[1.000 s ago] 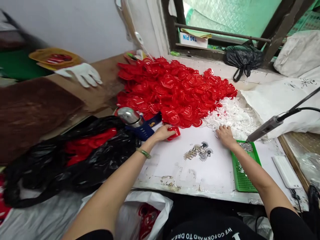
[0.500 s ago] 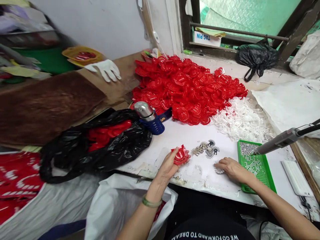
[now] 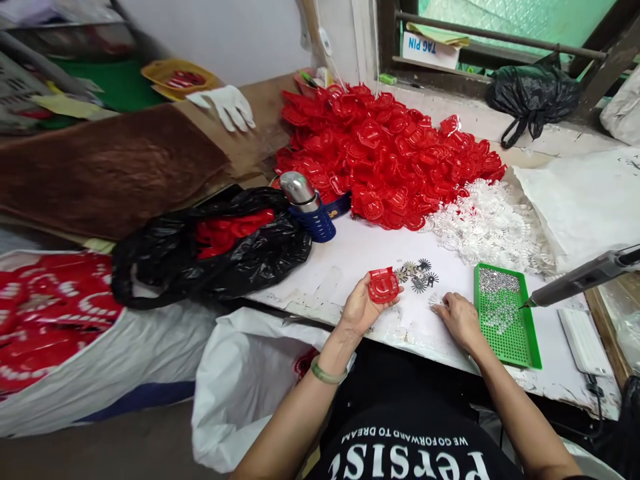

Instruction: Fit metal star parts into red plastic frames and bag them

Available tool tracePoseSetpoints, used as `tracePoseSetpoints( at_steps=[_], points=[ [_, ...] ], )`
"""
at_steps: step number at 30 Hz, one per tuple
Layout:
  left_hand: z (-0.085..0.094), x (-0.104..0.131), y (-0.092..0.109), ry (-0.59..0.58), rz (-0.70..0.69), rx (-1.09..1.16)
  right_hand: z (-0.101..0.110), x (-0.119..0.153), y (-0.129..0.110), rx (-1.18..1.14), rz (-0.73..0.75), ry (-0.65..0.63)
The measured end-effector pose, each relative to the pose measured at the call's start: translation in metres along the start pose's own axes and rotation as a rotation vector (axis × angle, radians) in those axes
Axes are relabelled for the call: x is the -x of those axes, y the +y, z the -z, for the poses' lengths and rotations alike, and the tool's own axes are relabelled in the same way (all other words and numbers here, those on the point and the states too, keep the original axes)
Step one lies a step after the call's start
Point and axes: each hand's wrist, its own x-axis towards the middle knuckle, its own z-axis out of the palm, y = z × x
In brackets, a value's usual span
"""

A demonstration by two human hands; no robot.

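On the palm and fingers of my left hand [image 3: 361,310] rests a red plastic piece [image 3: 384,285] with a curved slot, its face turned up. My right hand [image 3: 461,320] is low over the white tabletop, fingers bent together at a faint, pale spoked piece [image 3: 434,300]. Between and beyond both hands lies a small group of metallic and dark spoked discs [image 3: 419,275]. Just right of my right hand is a green tray [image 3: 536,343] with small shiny beads. A grey pen-like tool [image 3: 570,283] points its tip over the tray.
A large heap of red pieces [image 3: 380,160] fills the back, beside a pile of white spoked pieces [image 3: 493,230]. A bottle in a blue sleeve [image 3: 316,223] and a black bag [image 3: 270,263] stand left. A white box [image 3: 583,341] with a cable lies right.
The view has shifted, showing more of the shirt. My left hand has turned the red piece flatter toward the camera. My right hand has drawn slightly nearer the left, its pale piece less visible.
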Motion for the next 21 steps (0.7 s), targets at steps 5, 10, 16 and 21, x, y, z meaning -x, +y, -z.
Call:
tracePoseSetpoints(
  at_steps=[5,10,16,21],
  points=[
    [-0.011,-0.002,-0.005,-0.031,0.039,0.001,0.02,-0.012,0.0,-0.504,0.114,0.063],
    [-0.028,-0.005,-0.019,-0.1,0.042,0.032,0.066,-0.023,-0.04,-0.417,0.488,0.115],
    [-0.043,-0.004,-0.025,-0.169,0.029,0.058,0.065,-0.034,-0.07,-0.033,0.482,0.056],
    [-0.046,-0.003,-0.026,-0.198,-0.003,0.034,0.051,-0.04,-0.068,-0.044,0.428,0.13]
  ],
)
